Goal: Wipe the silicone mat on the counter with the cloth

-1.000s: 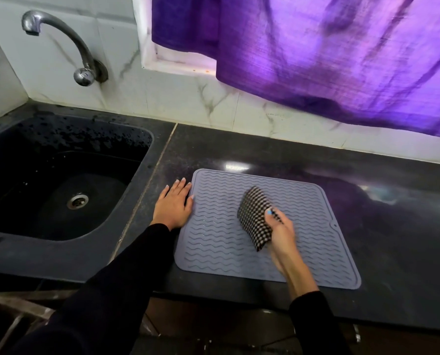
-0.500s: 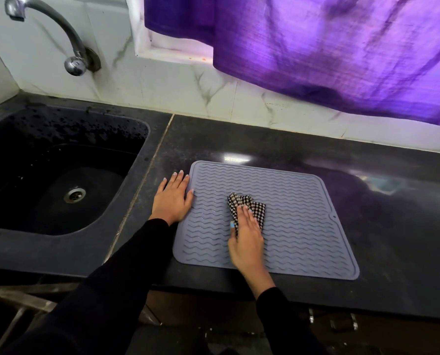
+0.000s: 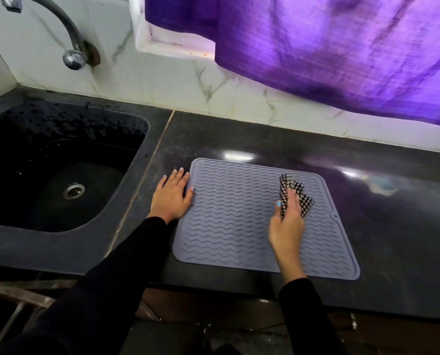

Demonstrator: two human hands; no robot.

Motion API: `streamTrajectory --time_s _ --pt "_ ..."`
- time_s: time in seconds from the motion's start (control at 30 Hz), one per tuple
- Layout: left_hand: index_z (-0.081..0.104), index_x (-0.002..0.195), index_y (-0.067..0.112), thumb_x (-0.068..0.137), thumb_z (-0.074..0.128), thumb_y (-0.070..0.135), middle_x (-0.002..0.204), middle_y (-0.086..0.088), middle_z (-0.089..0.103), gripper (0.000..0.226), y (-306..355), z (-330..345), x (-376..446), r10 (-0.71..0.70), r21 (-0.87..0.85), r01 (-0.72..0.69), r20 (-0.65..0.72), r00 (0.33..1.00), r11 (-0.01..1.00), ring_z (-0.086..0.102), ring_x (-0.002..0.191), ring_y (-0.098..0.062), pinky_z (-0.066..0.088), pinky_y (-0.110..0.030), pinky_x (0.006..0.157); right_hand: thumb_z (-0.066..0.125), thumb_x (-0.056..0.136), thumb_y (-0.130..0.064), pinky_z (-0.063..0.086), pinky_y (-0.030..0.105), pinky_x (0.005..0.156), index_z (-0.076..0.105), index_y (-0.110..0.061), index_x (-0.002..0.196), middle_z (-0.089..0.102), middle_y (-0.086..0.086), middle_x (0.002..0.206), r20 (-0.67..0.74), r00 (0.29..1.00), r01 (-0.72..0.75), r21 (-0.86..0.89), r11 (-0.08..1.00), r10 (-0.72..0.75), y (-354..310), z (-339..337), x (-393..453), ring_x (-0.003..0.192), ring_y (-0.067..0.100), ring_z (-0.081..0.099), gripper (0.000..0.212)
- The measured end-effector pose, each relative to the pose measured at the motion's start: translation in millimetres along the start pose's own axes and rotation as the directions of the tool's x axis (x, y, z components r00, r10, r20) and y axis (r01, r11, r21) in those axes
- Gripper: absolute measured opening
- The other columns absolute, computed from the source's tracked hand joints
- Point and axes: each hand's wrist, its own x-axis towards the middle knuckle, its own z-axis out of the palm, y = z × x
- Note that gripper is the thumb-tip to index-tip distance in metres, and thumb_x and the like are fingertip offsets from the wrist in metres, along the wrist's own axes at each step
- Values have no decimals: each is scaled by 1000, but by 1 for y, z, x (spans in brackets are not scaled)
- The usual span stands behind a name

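Cloth [image 3: 294, 194] swept from mat centre toward far right corner since half-second back; right hand [image 3: 286, 221] grips it bunched, blurred; left hand [image 3: 171, 197] flat, fingers straight, pinning left edge of mat [image 3: 226, 221]; mat square-on near counter [image 3: 393, 226] front edge; near right corner probably next, closest to right hand.

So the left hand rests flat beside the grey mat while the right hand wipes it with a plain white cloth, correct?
Not quite. The head view shows the cloth in the right hand is black-and-white checked, not plain white. The left hand does rest flat beside the grey mat.
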Motion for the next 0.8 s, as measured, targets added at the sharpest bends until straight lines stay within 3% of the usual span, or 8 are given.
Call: streamTrajectory --time_s 0.13,0.37,0.5,0.57,0.63,0.67,0.7,0.8 --pt "29 145 14 87 11 51 154 -5 24 71 1 0 0 -6 9 6 -5 1000 1000 15 144 -16 6 -36 117 45 91 -10 2 32 119 15 -7 147 14 9 156 256 965 162 -403 901 -59 19 30 -11 145 21 8 64" --pt "31 144 13 79 2 55 153 -6 26 82 3 0 -1 -5 22 6 -20 1000 1000 18 143 -17 8 -37 116 48 90 -16 -5 32 118 5 -6 148 4 10 158 301 951 224 -511 830 -71 -2 59 -25 146 21 0 73" --pt "31 144 14 79 1 55 154 -5 25 83 2 0 0 -4 31 5 -4 1000 1000 17 143 -17 7 -37 116 42 96 -17 1 29 117 17 -14 148 19 4 156 411 906 230 -267 936 -105 -25 72 -39 145 17 11 58" --pt "29 145 14 79 1 55 154 -5 23 83 1 0 1 1 28 -1 6 1000 1000 16 144 -17 6 -36 116 40 98 -19 26 36 112 34 -18 143 48 2 138 438 895 -120 62 991 81 -35 59 -27 134 22 36 45" --pt "29 145 15 79 0 56 155 -4 23 83 0 -1 0 8 26 -8 6 1000 1000 15 144 -17 6 -36 116 39 98 -14 41 43 102 45 -10 135 59 8 119 538 791 -578 501 644 291 -41 34 0 116 30 52 38" --pt "29 145 15 79 0 56 155 -4 23 83 -1 -1 0 8 24 -8 7 1000 1000 15 144 -16 6 -36 116 38 98 -12 44 45 99 46 -5 132 59 13 120 538 768 -641 630 439 348 -36 23 14 112 32 55 36" --pt "28 145 15 78 0 56 155 -4 22 84 0 -1 0 6 22 -6 7 1000 1000 15 144 -16 6 -36 116 39 97 -9 46 45 98 47 -2 130 58 16 121 463 794 -600 703 382 395 -31 13 27 112 33 55 35" --pt "27 146 15 78 -1 56 155 -3 21 84 1 -1 0 1 20 -2 10 1000 1000 13 144 -15 5 -36 116 43 96 -9 43 37 98 48 -6 132 56 13 127 1 949 -280 471 837 317 -17 -6 54 121 31 50 37"
